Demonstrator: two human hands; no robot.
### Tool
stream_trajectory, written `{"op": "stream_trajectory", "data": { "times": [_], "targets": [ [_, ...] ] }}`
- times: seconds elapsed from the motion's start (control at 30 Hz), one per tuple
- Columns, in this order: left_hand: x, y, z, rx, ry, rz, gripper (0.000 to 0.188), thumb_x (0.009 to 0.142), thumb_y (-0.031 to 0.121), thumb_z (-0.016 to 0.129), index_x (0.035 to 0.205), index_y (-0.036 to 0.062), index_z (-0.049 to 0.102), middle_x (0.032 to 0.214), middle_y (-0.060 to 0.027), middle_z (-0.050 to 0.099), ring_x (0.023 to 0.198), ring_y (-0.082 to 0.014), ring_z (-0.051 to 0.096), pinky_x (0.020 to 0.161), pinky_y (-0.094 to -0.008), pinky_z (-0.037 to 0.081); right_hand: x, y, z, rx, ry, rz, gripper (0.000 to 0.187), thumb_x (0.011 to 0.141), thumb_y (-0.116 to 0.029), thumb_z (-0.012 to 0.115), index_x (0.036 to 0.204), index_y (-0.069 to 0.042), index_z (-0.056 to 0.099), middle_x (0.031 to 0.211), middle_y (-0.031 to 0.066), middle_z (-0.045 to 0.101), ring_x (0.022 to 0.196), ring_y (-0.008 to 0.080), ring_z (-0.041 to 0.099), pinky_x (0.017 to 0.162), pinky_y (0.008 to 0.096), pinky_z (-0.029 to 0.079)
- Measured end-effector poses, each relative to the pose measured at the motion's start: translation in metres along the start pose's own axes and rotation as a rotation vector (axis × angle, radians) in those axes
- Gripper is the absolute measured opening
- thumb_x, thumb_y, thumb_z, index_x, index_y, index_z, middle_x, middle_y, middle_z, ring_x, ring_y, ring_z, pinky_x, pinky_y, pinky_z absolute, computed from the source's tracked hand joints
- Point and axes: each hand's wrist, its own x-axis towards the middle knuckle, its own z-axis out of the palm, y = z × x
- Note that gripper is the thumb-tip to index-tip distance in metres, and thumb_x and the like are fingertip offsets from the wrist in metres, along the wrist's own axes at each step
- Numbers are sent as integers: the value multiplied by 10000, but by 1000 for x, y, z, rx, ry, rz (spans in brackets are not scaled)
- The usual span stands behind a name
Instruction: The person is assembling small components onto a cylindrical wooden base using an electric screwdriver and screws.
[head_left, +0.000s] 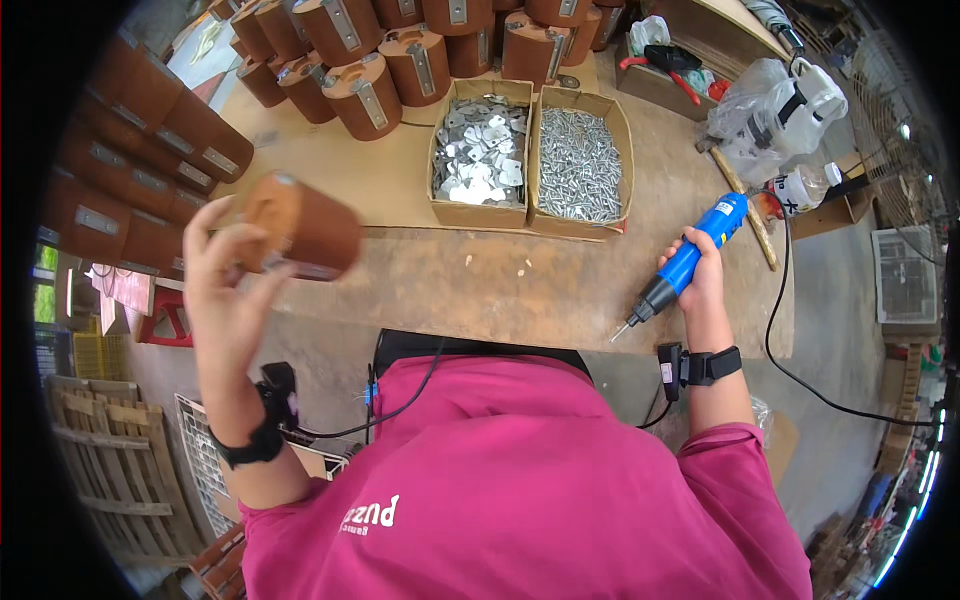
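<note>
My left hand (228,265) is closed on the end of a brown wooden cylinder (325,230), lifted above the left part of the table and slightly blurred. A metal piece shows faintly along its lower side. My right hand (703,262) grips a blue electric screwdriver (692,255) with a black nose, its thin bit slanting down to the left over the table's front edge. Between the hands, farther back, stand a cardboard box of flat metal plates (436,190) and a cardboard box of screws (627,180).
Brown cylinders with metal strips are stacked at the left (150,150) and the back (415,65). A wooden stick (745,205), a plastic bottle (805,188) and a white jug (820,92) lie at the right. A black cable (783,330) hangs beside my right arm.
</note>
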Motion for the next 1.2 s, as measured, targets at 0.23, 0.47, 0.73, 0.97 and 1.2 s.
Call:
{"op": "stream_trajectory", "data": {
  "times": [0.23,0.47,0.73,0.97,1.2],
  "targets": [
    [-16,65,84,-139,-449,281,292,563,-60,641,828,17,547,1130,-130,387,917,-224,514,730,-311,452,-1,2,6,-9,35,-11,206,708,-166,579,824,-50,455,653,60,494,557,174,509,517,333,470],
    [-34,41,143,-288,-520,270,407,578,-57,650,943,58,513,1184,-149,324,996,-293,467,796,-360,436,-1,1,5,-27,47,-2,200,706,-180,580,809,-53,464,644,56,496,539,183,513,520,330,475],
    [-53,26,159,-548,-438,-28,722,635,7,672,1247,39,291,1238,-137,314,1093,-258,434,914,-367,383,2,2,3,-7,40,-1,193,710,-154,583,802,-40,458,632,76,499,538,192,518,507,342,469],
    [-55,32,162,-507,-402,-32,679,639,19,687,1220,4,337,1171,-105,369,1073,-218,453,878,-325,426,0,2,5,-27,31,-9,207,707,-182,587,807,-48,464,643,55,497,535,171,507,511,322,473],
    [-58,28,165,-464,-360,31,693,620,30,706,1214,8,350,1141,-100,371,1062,-214,459,885,-325,425,-3,0,7,-35,45,-8,208,703,-180,596,808,-55,468,642,47,497,539,160,506,511,319,474]
  ]
}}
